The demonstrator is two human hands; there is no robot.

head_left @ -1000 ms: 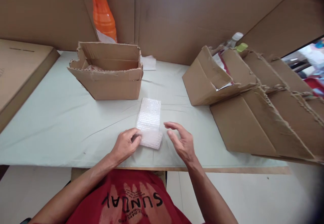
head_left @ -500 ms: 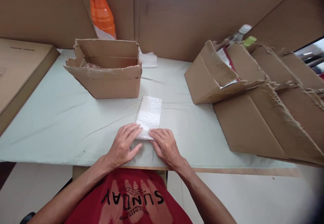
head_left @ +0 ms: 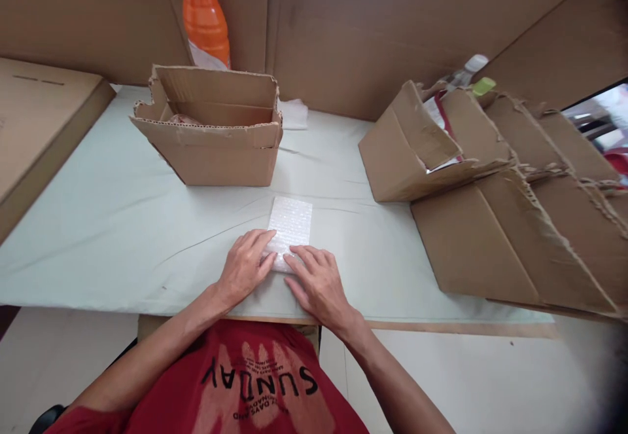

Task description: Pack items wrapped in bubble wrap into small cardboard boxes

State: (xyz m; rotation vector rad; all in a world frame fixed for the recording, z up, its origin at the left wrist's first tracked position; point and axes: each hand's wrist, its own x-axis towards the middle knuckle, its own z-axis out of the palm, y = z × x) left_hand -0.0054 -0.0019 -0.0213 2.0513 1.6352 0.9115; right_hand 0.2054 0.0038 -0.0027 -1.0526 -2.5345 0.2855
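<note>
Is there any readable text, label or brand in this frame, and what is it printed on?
"SUNDAY": on the person's red shirt, seen upside down from the head camera.
A smaller line under it on the shirt: too small to read.
White label on the orange bottle: no print legible.
Packets behind the torn cardboard flaps: blurred, unreadable.
Bubble wrap and open box: no text.

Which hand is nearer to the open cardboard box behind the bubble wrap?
Left. The left hand lies on the bubble wrap almost directly in front of the open cardboard box; the right hand presses beside it, further right and slightly nearer the person.
</note>
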